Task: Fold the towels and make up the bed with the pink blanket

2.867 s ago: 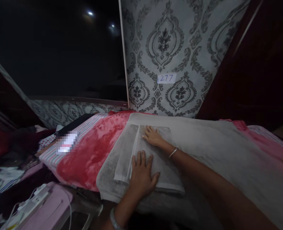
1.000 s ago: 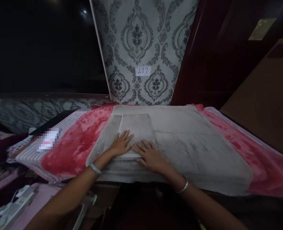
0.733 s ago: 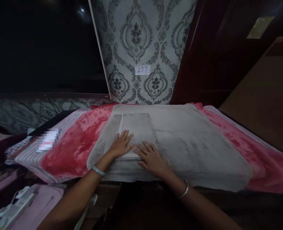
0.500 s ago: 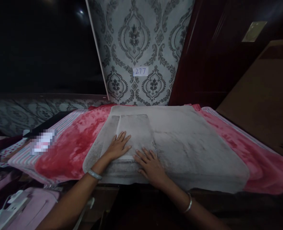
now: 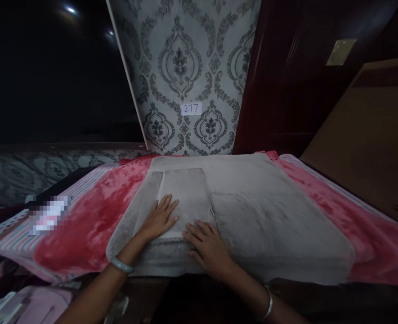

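A small folded grey towel point(image 5: 185, 195) lies on the left part of a large grey cloth point(image 5: 269, 216) spread over the table. My left hand point(image 5: 158, 218) rests flat on the towel's near left part, fingers spread. Beside it my right hand point(image 5: 209, 248) lies flat at the towel's near right corner, fingers stretched out, partly on the large cloth. Neither hand holds anything. Each wrist wears a bangle.
A red-pink plush blanket point(image 5: 94, 220) lies under the grey cloth and shows on both sides. Patterned wallpaper with a label reading 277 point(image 5: 191, 108) stands behind. A dark wooden door point(image 5: 303, 90) is at the right, and pink and white items point(image 5: 26, 306) sit low left.
Since 2.9 s ago both hands have come to the towel's near edge and lie side by side. In the last second they slid slightly toward me; the view shifted a little.
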The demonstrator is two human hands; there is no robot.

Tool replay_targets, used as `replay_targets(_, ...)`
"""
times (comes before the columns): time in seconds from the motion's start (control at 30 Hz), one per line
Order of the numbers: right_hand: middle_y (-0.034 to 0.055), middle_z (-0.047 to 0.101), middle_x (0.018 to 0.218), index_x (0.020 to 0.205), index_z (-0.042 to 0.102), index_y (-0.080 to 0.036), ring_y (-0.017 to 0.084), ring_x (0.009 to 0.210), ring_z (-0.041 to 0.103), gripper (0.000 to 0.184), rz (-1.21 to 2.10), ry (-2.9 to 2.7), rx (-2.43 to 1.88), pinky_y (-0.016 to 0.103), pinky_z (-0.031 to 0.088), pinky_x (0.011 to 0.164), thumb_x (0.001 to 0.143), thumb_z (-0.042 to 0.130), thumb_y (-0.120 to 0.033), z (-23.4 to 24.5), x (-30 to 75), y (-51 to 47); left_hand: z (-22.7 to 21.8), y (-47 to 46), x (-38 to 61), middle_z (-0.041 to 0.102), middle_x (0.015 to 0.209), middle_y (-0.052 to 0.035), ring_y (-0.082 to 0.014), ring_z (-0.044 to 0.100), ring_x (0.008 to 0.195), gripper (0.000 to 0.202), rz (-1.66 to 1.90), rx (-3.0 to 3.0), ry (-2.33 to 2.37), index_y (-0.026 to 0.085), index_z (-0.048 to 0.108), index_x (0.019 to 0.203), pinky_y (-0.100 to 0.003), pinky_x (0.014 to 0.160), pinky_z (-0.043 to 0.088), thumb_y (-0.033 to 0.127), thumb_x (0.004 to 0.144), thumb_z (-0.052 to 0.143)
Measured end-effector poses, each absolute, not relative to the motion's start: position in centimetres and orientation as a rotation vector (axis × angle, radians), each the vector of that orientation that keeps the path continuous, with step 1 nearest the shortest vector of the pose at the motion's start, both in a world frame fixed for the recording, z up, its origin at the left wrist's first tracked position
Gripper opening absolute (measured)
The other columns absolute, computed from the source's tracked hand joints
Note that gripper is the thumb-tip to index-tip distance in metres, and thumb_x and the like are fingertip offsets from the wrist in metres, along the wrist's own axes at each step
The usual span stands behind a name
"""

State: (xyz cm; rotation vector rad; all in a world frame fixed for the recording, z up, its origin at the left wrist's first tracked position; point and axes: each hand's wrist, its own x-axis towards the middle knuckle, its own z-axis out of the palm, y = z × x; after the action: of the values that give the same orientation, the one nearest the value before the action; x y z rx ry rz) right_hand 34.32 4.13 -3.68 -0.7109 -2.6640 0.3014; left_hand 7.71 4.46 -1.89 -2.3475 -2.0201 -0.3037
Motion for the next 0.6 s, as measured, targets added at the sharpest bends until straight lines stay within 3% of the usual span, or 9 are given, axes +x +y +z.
replay_targets(0.1, 0.0054, 0.058, 0.145, 0.142, 0.056, -0.028, 0.025, 0.131, 0.051, 0.043, 0.373, -2.64, -0.721, 0.046, 0.039, 0.113, 0.1, 0.055, -0.03, -1.0, 33.4, 5.2, -2.1, 4.5, 7.7, 0.024, 0.167, -0.0127, -0.029, 0.022, 0.155, 0.065, -0.344, -2.347, -2.016, 0.026, 0.033, 0.158, -0.057, 0.123, 0.023, 0.052, 0.099, 0.043)
replay_targets(0.17, 0.0069, 0.058, 0.145, 0.143, 0.056, -0.025, 0.024, 0.131, 0.051, 0.042, 0.371, -2.637, -0.729, 0.044, 0.036, 0.115, 0.101, 0.053, -0.032, 0.5, 32.2, 6.2, -2.3, 4.4, 7.5, 0.025, 0.167, -0.0128, -0.0272, 0.022, 0.155, 0.066, -0.395, -2.355, -2.053, 0.023, 0.029, 0.159, -0.055, 0.124, 0.022, 0.051, 0.101, 0.038)
replay_targets(0.27, 0.0089, 0.048, 0.155, 0.15, 0.048, -0.022, 0.027, 0.144, 0.038, 0.052, 0.375, -2.705, -0.663, 0.049, 0.025, 0.122, 0.102, 0.053, -0.04, 1.2, 30.2, 7.8, -2.6, 4.3, 6.7, 0.031, 0.165, -0.0102, -0.0229, 0.026, 0.153, 0.062, -0.56, -2.368, -2.132, 0.02, 0.03, 0.159, -0.05, 0.126, 0.021, 0.044, 0.102, 0.032)
replay_targets(0.47, 0.0031, 0.029, 0.166, 0.158, 0.034, -0.032, 0.029, 0.155, 0.014, 0.058, 0.445, -2.833, -0.481, 0.057, 0.01, 0.125, 0.104, 0.045, -0.05, -0.9, 28.7, 8.6, -1.0, 7.0, 5.2, 0.06, 0.145, -0.0079, -0.0208, 0.054, 0.136, 0.056, -0.91, -2.325, -2.169, 0.02, 0.058, 0.141, -0.041, 0.117, 0.041, 0.037, 0.101, 0.023)
replay_targets(0.53, 0.002, 0.027, 0.167, 0.158, 0.033, -0.033, 0.029, 0.155, 0.011, 0.058, 0.459, -2.845, -0.49, 0.058, 0.008, 0.125, 0.104, 0.044, -0.051, -1.3, 28.8, 8.6, 0.1, 9.6, 5.5, 0.055, 0.15, -0.0089, -0.0219, 0.049, 0.14, 0.056, -0.791, -2.423, -2.066, 0.019, 0.056, 0.144, -0.042, 0.12, 0.036, 0.041, 0.101, 0.026)
replay_targets(0.6, 0.0011, 0.025, 0.167, 0.159, 0.032, -0.034, 0.03, 0.155, 0.01, 0.06, 0.485, -2.864, -0.493, 0.059, 0.007, 0.125, 0.104, 0.044, -0.052, -1.5, 28.8, 8.7, 1.1, 12.9, 5.8, 0.042, 0.16, -0.0104, -0.0243, 0.037, 0.149, 0.057, -0.555, -2.517, -2.011, 0.02, 0.049, 0.15, -0.046, 0.124, 0.027, 0.045, 0.101, 0.034)
